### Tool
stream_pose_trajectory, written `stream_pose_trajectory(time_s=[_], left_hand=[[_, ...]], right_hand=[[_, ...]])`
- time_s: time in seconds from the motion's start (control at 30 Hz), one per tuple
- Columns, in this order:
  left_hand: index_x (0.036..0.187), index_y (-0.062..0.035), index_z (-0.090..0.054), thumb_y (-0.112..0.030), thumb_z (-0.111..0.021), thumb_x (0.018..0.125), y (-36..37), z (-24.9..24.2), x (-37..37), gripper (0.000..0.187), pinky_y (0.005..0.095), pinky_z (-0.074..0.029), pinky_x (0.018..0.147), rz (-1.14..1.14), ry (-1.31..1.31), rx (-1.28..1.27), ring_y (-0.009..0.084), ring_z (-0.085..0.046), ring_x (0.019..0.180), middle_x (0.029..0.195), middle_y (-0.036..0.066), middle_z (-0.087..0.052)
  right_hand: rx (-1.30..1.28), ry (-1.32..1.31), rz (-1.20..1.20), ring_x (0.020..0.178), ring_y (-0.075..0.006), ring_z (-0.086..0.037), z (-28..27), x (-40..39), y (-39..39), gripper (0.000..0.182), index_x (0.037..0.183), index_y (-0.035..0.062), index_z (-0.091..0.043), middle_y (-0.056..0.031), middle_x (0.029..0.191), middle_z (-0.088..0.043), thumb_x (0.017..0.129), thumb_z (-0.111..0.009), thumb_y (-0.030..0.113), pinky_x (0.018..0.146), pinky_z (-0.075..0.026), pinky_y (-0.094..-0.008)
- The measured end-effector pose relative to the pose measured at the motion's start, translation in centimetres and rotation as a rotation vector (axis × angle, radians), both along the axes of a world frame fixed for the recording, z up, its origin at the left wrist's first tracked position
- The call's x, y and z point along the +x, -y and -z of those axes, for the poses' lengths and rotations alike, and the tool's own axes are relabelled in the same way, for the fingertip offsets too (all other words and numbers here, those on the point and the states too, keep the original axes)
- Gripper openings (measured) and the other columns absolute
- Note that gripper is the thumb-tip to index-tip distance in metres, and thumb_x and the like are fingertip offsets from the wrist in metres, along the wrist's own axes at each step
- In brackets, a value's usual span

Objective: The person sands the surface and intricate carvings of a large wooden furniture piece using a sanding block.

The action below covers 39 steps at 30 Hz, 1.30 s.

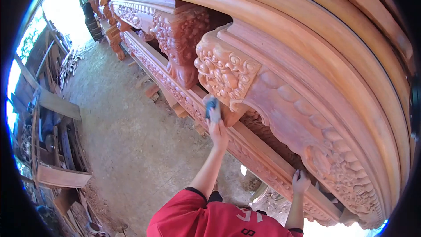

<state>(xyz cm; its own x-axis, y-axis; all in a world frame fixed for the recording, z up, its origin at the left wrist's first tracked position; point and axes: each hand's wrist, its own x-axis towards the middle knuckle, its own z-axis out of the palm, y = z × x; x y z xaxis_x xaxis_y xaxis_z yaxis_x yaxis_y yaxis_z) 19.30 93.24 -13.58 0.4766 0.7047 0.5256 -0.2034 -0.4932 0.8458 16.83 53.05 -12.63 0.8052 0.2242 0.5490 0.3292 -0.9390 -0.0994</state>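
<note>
My left hand (pixel 217 131) is closed around a small blue-grey pad (pixel 212 106), which is blurred so its exact kind does not show. The pad is against the lower end of a carved wooden leg (pixel 228 72), just above a long carved lower rail (pixel 258 149). Farther right, my right hand (pixel 301 182) curls its fingers over the top edge of that same rail. Above the rail hangs a carved scalloped apron (pixel 298 109) of the large reddish wooden furniture piece.
More carved furniture (pixel 175 39) continues toward the back left, its rail propped on wood blocks (pixel 179 109). A concrete floor (pixel 118 123) runs alongside. Scrap wood and boards (pixel 63 175) are stacked at the left. A person (pixel 92 19) is in the far background.
</note>
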Motion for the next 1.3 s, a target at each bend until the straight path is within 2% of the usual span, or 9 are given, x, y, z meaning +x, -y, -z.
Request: stream_pose_trajectory(time_s=[0.07,0.3,0.37,0.6,0.8,0.9,1.1,1.2,1.3], left_hand=[[0.128,-0.0004,-0.043,-0.012,-0.039,0.091,-2.5,0.0,1.7,0.039,0.0484,-0.014,0.106,-0.012,-0.204,0.034,0.0312,-0.028,0.132,0.137,0.019,-0.037],[0.126,-0.0007,-0.045,-0.009,-0.043,0.091,1.5,0.3,-0.4,0.037,0.0402,-0.02,0.106,0.09,0.018,0.026,0.0334,-0.029,0.13,0.135,0.02,-0.039],[0.091,0.0038,-0.053,-0.009,-0.044,0.092,2.9,2.2,-0.6,0.016,0.0349,-0.041,0.07,0.083,0.072,-0.335,0.0219,-0.046,0.069,0.069,0.008,-0.047],[0.072,0.0022,-0.043,-0.012,-0.045,0.092,-0.3,0.4,1.1,0.025,0.0326,-0.036,0.059,-0.142,0.011,0.162,0.017,-0.04,0.064,0.066,0.007,-0.041],[0.089,0.0026,-0.053,-0.007,-0.043,0.091,2.9,1.9,-4.9,0.014,0.0342,-0.042,0.071,0.216,-0.25,-0.349,0.0277,-0.05,0.076,0.079,0.014,-0.054],[0.081,0.0019,-0.05,-0.008,-0.042,0.092,1.5,1.8,-6.0,0.017,0.034,-0.039,0.063,0.128,-0.059,-0.19,0.0247,-0.045,0.068,0.074,0.011,-0.049],[0.074,0.0009,-0.045,-0.009,-0.041,0.092,-6.0,-13.1,-1.8,0.021,0.0319,-0.034,0.059,-0.124,0.281,0.133,0.0159,-0.041,0.066,0.07,0.006,-0.044],[0.091,0.0066,-0.054,-0.005,-0.046,0.088,-7.4,-19.1,0.8,0.015,0.0391,-0.042,0.076,0.057,0.077,0.255,0.0379,-0.052,0.089,0.096,0.022,-0.054],[0.124,-0.0006,-0.049,-0.007,-0.05,0.083,-5.7,-22.2,1.8,0.042,0.0421,-0.023,0.106,0.039,0.301,0.657,0.0361,-0.031,0.129,0.138,0.021,-0.034]], right_hand=[[-0.004,0.042,-0.017,0.054,-0.0359,-0.053,-0.2,0.1,0.1,0.027,0.061,0.0026,-0.049,-0.0186,0.059,-0.052,0.082,-0.051,0.019,0.049,-0.042,-0.0435],[-0.028,0.023,-0.012,0.053,-0.0364,-0.053,-0.1,0.1,0.2,0.027,0.061,0.0024,-0.048,-0.0184,0.058,-0.052,0.082,-0.051,0.019,0.05,-0.042,-0.0435],[-0.008,0.01,-0.022,0.053,-0.0365,-0.053,-0.7,0.1,-0.2,0.027,0.061,0.0025,-0.048,-0.0185,0.058,-0.052,0.082,-0.051,0.019,0.05,-0.042,-0.0435],[-0.004,-0.021,-0.002,0.054,-0.0365,-0.053,-0.2,0.1,0.1,0.027,0.061,0.0023,-0.049,-0.0186,0.059,-0.053,0.082,-0.051,0.02,0.05,-0.043,-0.0436],[0.039,-0.069,0.009,0.054,-0.036,-0.054,-1.1,-0.2,-0.5,0.027,0.062,0.0021,-0.05,-0.0187,0.06,-0.054,0.082,-0.051,0.02,0.05,-0.043,-0.0435],[0.037,-0.076,0.009,0.054,-0.0358,-0.054,-0.9,-0.2,-0.4,0.027,0.062,0.0022,-0.05,-0.0187,0.06,-0.054,0.082,-0.051,0.02,0.05,-0.043,-0.0437],[0.105,-0.099,0.018,0.058,-0.0374,-0.056,-1.8,-0.4,-1.1,0.025,0.066,0.0013,-0.054,-0.0201,0.065,-0.057,0.081,-0.051,0.021,0.054,-0.045,-0.0437],[0.087,-0.152,0.046,0.059,-0.038,-0.057,-1.9,-0.4,-1.0,0.025,0.068,0.0008,-0.056,-0.0207,0.067,-0.057,0.081,-0.052,0.022,0.055,-0.046,-0.0439],[0.112,-0.17,0.056,0.059,-0.0382,-0.057,-2.1,-0.5,-1.1,0.026,0.067,0.0009,-0.056,-0.0208,0.066,-0.057,0.081,-0.052,0.022,0.054,-0.046,-0.0441]])
